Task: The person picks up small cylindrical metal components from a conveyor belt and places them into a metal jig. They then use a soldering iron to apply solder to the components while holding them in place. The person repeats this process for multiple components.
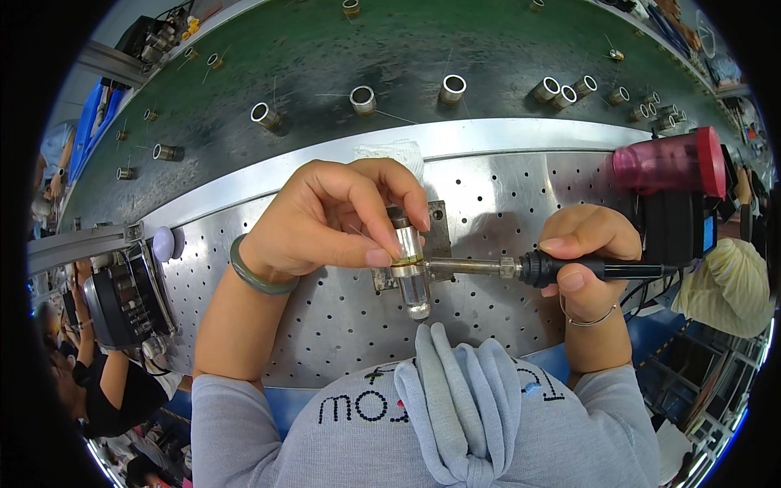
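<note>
My left hand (333,213) is bent over a small shiny metal cylinder (409,244), its thumb and fingers closed about the upper part. A yellowish ring runs round the cylinder's middle, and a rounded silvery end points toward my body. A thin wire shows near the left thumb. My right hand (592,248) grips the black handle of a soldering iron (476,267), held nearly level. Its metal tip reaches left to the ring on the cylinder; whether it touches is too small to tell. A dark metal fixture plate (439,230) lies behind the cylinder.
Beyond the perforated metal worktop (504,325) runs a green conveyor belt (317,61) carrying several metal sleeves (362,99) with fine wires. A pink cup (671,161) lies on its side at right by a black box (675,224). A purple knob (163,244) stands at left.
</note>
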The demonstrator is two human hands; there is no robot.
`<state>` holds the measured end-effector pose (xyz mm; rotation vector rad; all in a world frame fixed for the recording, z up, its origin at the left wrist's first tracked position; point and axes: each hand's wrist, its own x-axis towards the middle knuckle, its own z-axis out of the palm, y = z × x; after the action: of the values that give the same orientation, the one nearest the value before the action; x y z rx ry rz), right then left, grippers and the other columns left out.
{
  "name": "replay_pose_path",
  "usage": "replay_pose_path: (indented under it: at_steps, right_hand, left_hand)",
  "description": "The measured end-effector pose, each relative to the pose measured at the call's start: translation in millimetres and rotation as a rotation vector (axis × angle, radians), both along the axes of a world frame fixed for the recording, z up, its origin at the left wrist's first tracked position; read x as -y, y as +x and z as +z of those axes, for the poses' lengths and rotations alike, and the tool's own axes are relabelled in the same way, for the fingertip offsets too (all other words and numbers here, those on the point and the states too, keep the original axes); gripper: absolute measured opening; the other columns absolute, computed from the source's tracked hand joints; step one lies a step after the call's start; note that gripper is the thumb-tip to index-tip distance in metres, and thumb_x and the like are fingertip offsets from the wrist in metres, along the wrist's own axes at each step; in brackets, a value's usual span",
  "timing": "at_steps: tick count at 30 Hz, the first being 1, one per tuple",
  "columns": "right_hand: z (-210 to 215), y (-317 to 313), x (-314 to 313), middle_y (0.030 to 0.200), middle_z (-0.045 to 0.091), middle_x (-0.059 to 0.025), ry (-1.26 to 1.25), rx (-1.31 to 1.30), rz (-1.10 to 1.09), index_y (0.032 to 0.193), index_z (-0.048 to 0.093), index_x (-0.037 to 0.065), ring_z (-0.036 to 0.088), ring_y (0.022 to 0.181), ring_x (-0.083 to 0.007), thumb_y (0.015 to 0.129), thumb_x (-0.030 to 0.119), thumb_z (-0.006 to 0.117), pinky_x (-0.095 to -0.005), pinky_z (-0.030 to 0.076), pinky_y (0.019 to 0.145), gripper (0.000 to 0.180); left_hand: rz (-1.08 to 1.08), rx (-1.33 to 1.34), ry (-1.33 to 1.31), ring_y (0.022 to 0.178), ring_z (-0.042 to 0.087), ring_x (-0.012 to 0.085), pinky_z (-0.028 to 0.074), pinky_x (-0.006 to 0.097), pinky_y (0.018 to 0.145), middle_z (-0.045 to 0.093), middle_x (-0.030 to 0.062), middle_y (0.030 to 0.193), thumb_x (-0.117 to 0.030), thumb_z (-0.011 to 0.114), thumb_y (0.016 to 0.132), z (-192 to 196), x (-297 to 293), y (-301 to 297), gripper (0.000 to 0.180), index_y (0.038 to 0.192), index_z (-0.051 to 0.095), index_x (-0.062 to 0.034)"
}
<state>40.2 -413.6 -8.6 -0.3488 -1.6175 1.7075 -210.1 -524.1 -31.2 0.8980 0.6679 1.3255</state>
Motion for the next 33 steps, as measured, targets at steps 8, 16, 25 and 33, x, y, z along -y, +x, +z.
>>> replay_pose_path:
  at_steps: [8, 16, 25, 33]
  right_hand:
    - [2.0, 0.4, 1.2, 0.072, 0.065, -0.0117, -0.045, 0.03, -0.015, 0.08, 0.066, -0.003, 0.06, 0.061, -0.0168, 0.066, 0.004, 0.076, -0.0258, 0.047, 0.057, 0.019]
    - [-1.2, 0.7, -1.9, 0.072, 0.065, -0.0115, 0.02, -0.011, 0.006, 0.081, 0.066, -0.003, 0.06, 0.061, -0.0167, 0.065, 0.004, 0.077, -0.0253, 0.047, 0.057, 0.02]
    - [-0.8, -0.6, -2.1, 0.073, 0.066, -0.0121, 0.015, -0.001, 0.014, 0.082, 0.066, -0.004, 0.061, 0.062, -0.017, 0.064, 0.004, 0.078, -0.0254, 0.047, 0.057, 0.022]
    - [-1.8, -0.8, -1.5, 0.073, 0.065, -0.0116, -0.046, -0.005, 0.009, 0.082, 0.067, -0.004, 0.061, 0.062, -0.017, 0.065, 0.005, 0.079, -0.025, 0.047, 0.057, 0.022]
  left_hand:
    - [0.002, 0.009, 0.041, 0.092, 0.057, 0.0255, 0.054, 0.037, 0.081, 0.058, 0.0158, 0.096, -0.002, 0.078, 0.065, -3.0, -0.9, -0.1, 0.012, 0.073, 0.069, -0.0039]
    - [0.001, 0.013, 0.048, 0.092, 0.057, 0.0256, 0.055, 0.036, 0.081, 0.057, 0.0162, 0.096, 0.0, 0.077, 0.064, -3.2, -1.2, 0.3, 0.012, 0.072, 0.069, -0.0035]
    - [-0.007, 0.005, 0.048, 0.092, 0.057, 0.0256, 0.054, 0.035, 0.081, 0.058, 0.0163, 0.097, 0.001, 0.077, 0.064, -2.1, -1.4, -0.5, 0.011, 0.071, 0.069, -0.0035]
    - [-0.007, 0.005, 0.068, 0.092, 0.058, 0.0256, 0.054, 0.035, 0.081, 0.058, 0.0166, 0.097, 0.001, 0.077, 0.063, -3.3, -1.8, -0.2, 0.012, 0.072, 0.07, -0.0035]
